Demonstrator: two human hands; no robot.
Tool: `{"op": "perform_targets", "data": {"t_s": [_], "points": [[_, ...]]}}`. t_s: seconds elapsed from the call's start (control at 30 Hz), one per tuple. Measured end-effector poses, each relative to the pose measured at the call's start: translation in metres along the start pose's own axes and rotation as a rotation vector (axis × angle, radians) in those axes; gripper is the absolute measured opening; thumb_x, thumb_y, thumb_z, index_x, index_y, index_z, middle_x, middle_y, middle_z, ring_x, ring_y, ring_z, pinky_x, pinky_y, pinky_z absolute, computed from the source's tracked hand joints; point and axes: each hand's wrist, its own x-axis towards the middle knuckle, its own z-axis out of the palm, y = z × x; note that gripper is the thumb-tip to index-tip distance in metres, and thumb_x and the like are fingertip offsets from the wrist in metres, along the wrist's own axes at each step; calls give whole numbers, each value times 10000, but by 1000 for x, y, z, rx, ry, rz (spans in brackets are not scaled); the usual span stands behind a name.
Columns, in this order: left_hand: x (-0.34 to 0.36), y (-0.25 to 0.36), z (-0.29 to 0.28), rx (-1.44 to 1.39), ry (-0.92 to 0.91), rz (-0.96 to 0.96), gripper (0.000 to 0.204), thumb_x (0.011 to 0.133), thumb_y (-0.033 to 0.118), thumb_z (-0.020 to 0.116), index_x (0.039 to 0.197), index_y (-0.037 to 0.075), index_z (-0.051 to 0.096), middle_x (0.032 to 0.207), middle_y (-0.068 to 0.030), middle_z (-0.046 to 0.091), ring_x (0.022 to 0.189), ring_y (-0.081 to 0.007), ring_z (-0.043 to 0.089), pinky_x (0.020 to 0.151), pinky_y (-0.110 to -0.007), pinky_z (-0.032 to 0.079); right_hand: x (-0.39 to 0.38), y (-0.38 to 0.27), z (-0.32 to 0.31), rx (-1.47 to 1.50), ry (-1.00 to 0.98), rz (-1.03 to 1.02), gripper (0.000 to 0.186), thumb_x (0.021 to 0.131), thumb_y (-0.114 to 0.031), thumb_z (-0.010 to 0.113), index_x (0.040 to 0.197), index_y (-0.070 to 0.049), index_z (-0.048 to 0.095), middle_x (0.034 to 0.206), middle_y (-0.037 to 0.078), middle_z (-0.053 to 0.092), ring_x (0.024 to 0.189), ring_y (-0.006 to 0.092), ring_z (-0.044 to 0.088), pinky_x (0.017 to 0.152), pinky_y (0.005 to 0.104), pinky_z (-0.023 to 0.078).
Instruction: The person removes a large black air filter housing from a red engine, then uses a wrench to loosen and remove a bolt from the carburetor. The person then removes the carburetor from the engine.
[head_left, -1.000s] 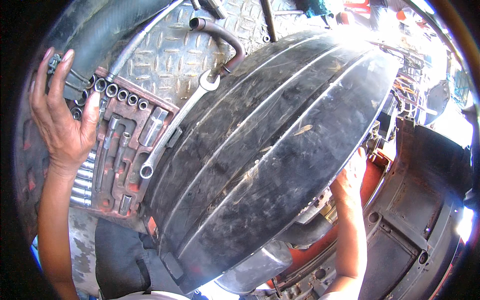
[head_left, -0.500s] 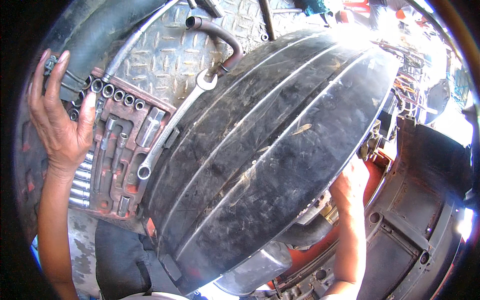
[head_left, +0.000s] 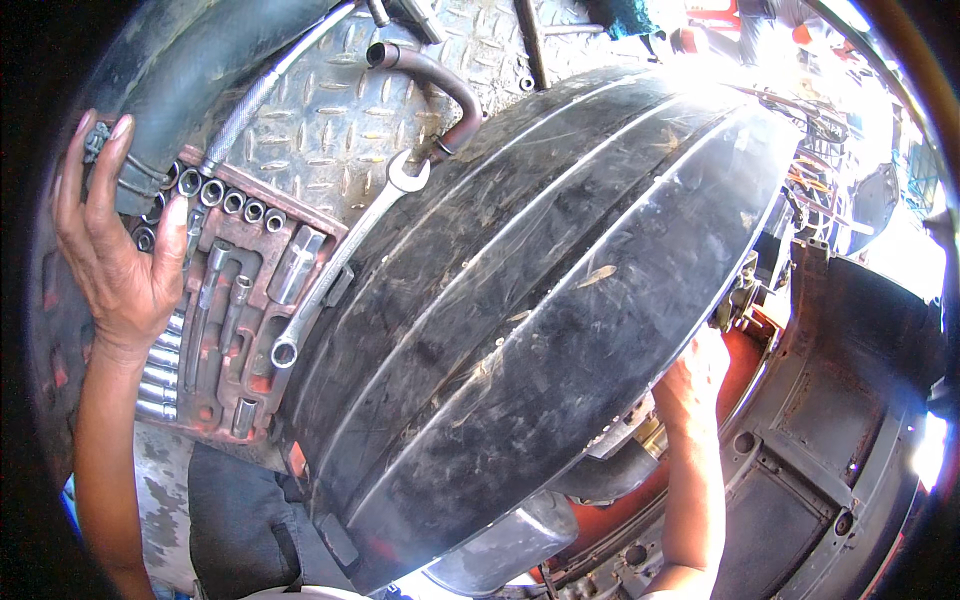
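My left hand (head_left: 128, 255) is at the left with fingers stretched out and apart, its fingertips against the clamped end of a thick dark hose (head_left: 185, 95). Below and beside that hand lies a reddish socket-set tray (head_left: 205, 412) with several sockets and drive bars in it. A combination wrench (head_left: 357, 232) lies along the tray's right edge, against a big curved black ribbed cover (head_left: 560, 270). My right hand (head_left: 690, 378) reaches in past the right edge of this cover, among engine parts. Its fingers are hidden, so anything in them cannot be made out.
A knurled bar (head_left: 245, 108) and a bent brown pipe (head_left: 462, 98) lie on the tread-plate floor (head_left: 330, 120). At the right are a dark metal panel (head_left: 795, 500), an orange-red part (head_left: 738, 370) and loose wires (head_left: 815, 195). A grey cylinder (head_left: 515, 540) sits below the cover.
The view has shifted slightly. My right hand sits a little lower and further left at the cover's edge. My left hand keeps its place by the hose.
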Motion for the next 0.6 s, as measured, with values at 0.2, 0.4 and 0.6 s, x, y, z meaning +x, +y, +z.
{"op": "perform_targets", "data": {"t_s": [0.2,0.4,0.6], "points": [[-2,-1,2,12,2,7,723,974,214,726,1585,108,354,1567,-165,414,1483,-335,366,1212,-464,333,19,6,3,42,54,-23,159,851,-87,649,999,-95,706,979,74,647,889,248,672,758,391,548],[-4,-3,3,12,11,14,697,995,246,699,1587,106,358,1582,-163,408,1486,-335,365,1217,-470,324,20,4,3,41,-29,-37,182,854,-86,649,1029,-72,695,1023,76,660,898,252,670,757,400,536],[-3,-2,4,4,29,-8,675,1007,255,686,1586,108,371,1593,-158,420,1491,-335,368,1228,-464,311,-17,19,12,-14,30,-113,326,873,-117,633,1195,-130,682,1078,40,653,991,236,628,868,416,492]]}}
